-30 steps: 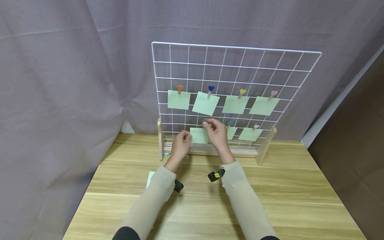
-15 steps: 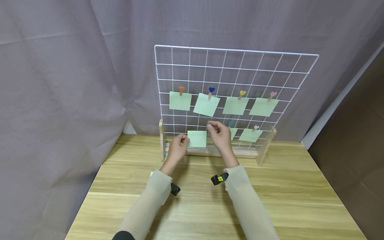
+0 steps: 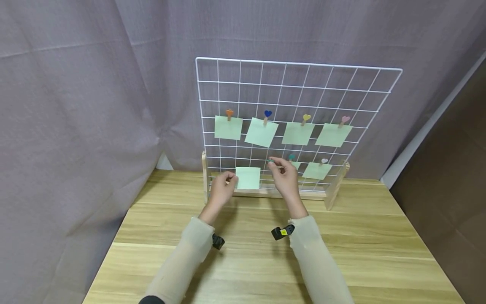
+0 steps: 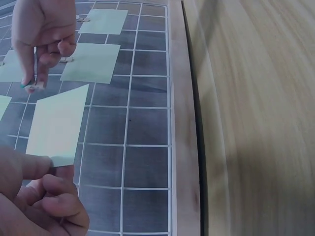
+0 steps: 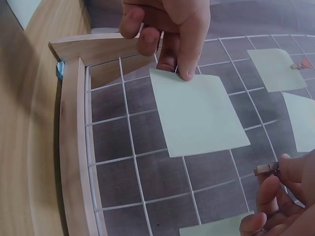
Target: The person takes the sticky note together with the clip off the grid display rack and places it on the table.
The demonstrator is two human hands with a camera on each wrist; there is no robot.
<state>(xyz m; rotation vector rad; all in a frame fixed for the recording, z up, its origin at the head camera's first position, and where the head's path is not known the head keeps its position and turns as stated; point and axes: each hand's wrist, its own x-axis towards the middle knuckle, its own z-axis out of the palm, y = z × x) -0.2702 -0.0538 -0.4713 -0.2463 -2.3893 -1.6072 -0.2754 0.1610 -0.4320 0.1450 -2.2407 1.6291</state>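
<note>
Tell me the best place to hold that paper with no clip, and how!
Probably pinch the paper by its left edge, coming from the left, like the left hand does: it's thin, flat, and this leaves its top edge free.

In the head view, a grid panel stood in a base at the back of the surface, right of the frame's centre, with a curtain behind. Across its middle hung a row of four notes, each topped by a clip. Two lower notes hung below this row's right half, the left one partly behind the right hand. Before the panel's lower left, the left hand held a loose note by its left edge; farther right, the right hand pinched another clip.
</note>
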